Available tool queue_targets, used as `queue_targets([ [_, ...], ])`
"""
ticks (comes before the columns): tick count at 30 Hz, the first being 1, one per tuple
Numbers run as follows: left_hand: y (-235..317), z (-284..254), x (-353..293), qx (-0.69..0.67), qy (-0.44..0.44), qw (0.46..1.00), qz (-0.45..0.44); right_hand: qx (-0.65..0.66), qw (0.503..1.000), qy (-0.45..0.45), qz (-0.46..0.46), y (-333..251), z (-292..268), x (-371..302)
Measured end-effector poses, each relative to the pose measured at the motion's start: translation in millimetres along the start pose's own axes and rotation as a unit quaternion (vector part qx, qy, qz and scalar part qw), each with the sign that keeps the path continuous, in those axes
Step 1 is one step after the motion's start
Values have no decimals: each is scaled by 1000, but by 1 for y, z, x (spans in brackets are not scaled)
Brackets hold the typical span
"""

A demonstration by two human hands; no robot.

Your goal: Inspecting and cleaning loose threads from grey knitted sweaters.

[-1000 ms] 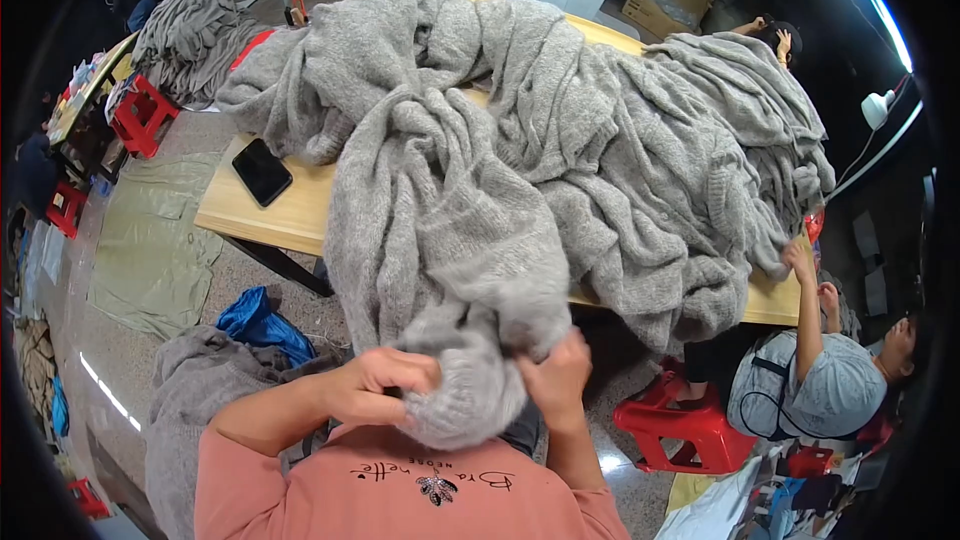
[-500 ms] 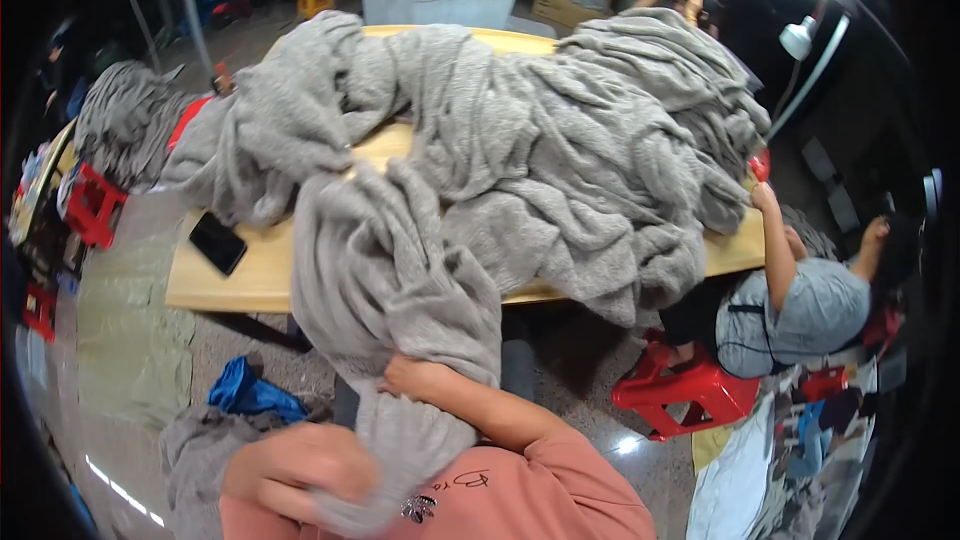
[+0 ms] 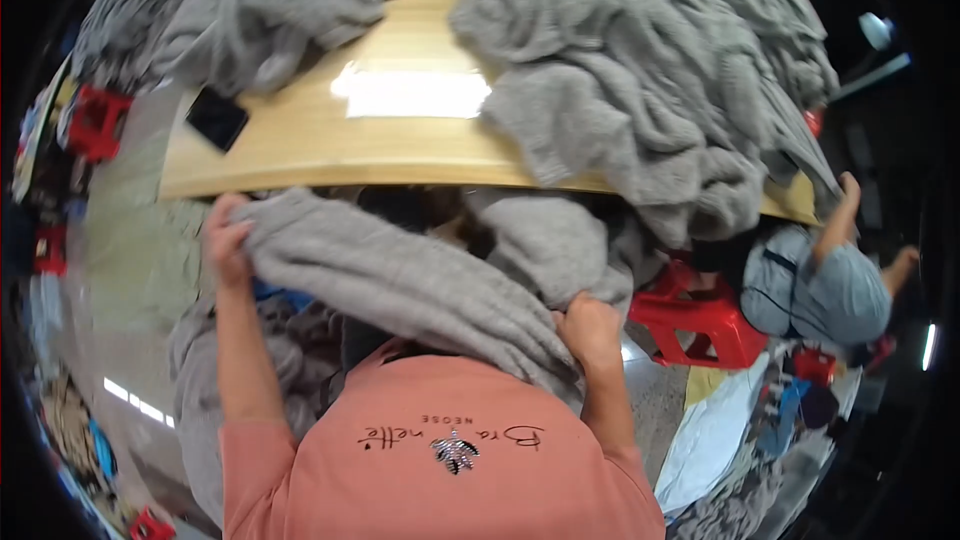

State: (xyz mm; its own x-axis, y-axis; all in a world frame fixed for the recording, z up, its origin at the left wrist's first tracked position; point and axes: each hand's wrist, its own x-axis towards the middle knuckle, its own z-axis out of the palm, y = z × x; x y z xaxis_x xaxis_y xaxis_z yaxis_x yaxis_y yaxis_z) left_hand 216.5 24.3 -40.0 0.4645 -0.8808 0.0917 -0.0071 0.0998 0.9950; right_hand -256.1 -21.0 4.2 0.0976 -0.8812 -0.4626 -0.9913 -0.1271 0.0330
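Note:
A length of grey plush fabric (image 3: pixel 390 265) stretches across my lap, just in front of the table edge. My left hand (image 3: pixel 228 238) is closed round its left end, near the table's front left corner. At the other end, my right hand (image 3: pixel 590 328) grips the fabric's edge in a fist. Beyond my right hand, a bunched grey part (image 3: pixel 545 240) hangs below the table edge; whether it belongs to the same piece I cannot tell. Large heaps of the same grey fabric (image 3: pixel 650 70) lie over the right side of the table.
The yellow wooden table (image 3: pixel 400 155) carries a black phone (image 3: pixel 216 120) at its left. Another grey heap (image 3: pixel 270 10) lies at the far left. A co-worker in a grey shirt (image 3: pixel 820 285) sits at right by a red stool (image 3: pixel 695 315). More grey fabric (image 3: pixel 205 410) lies on the floor at left.
The fabric in front of me has come off the table and is now stretched sideways. My left hand has moved up and left, my right hand to the right. The view has tilted down.

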Motion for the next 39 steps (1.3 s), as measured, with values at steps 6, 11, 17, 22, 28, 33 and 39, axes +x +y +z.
queue_targets([
  [6,-22,32,-50,510,-66,856,52,102,936,255,-220,-34,-19,20],
  [11,-31,66,-56,422,27,906,-25,187,900,175,-354,-90,8,66],
  [17,-45,92,-53,347,-78,935,5,168,905,-9,-390,-101,21,62],
  [22,-43,98,-97,354,-154,901,199,406,860,282,-130,-37,3,56],
  [28,-46,106,-122,350,-241,879,216,47,951,294,-86,-21,-16,52],
  [33,-39,107,-108,353,-278,875,180,172,875,294,-344,-83,-26,64],
  [39,-25,111,-100,490,-160,848,-123,58,913,178,-361,-90,7,84],
])
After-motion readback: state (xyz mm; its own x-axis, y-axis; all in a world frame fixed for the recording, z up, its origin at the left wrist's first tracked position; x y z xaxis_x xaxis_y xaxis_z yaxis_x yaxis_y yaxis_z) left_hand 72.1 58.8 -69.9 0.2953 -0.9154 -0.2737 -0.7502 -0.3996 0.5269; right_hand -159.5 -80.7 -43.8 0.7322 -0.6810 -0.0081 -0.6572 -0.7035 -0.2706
